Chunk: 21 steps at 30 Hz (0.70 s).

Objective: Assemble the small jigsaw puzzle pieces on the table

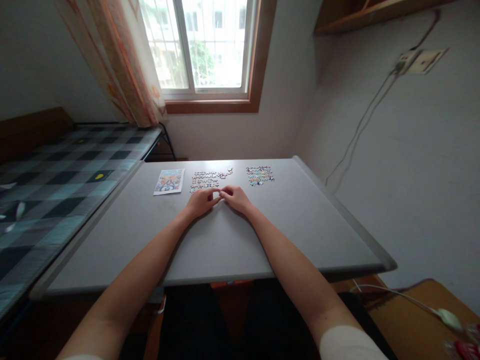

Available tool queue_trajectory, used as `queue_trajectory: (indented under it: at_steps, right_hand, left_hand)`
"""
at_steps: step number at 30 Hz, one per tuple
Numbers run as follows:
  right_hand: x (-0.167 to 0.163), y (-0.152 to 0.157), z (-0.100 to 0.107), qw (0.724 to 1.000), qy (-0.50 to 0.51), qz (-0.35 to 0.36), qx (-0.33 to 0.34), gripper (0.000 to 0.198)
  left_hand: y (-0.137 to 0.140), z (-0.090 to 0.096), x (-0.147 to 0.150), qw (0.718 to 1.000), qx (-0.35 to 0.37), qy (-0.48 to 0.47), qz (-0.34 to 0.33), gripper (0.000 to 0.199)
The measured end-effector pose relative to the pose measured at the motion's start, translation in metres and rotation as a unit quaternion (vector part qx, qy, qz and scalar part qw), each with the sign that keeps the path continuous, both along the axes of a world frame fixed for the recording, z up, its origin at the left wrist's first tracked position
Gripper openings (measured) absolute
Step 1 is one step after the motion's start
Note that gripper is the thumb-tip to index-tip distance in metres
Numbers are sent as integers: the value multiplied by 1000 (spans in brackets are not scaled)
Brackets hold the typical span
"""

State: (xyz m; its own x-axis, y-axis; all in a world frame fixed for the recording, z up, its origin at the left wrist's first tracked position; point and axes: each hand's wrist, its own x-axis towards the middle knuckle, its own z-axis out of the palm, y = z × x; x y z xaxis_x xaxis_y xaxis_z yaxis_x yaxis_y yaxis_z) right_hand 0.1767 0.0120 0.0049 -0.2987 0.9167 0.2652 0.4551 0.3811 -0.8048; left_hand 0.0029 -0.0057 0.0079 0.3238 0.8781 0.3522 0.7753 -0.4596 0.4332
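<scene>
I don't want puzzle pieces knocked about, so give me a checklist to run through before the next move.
1. Picture sheet lying on the table, uncovered: ok.
2. Right group of pieces apart from the right hand: ok.
3. Left group of pieces untouched by the left hand: cannot tell; they overlap in view.
4. Left group in an even block: not ok; some pieces jut out rightward.
5. Fingertips empty: cannot tell, too small.
</scene>
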Motion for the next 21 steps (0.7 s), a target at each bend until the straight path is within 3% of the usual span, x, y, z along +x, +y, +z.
queue_trajectory:
  at_steps: [21]
  right_hand:
    - [0, -1, 1, 1000, 2, 1, 2, 16]
  left_hand:
    - [1, -1, 0, 1000, 5, 3, 2, 33]
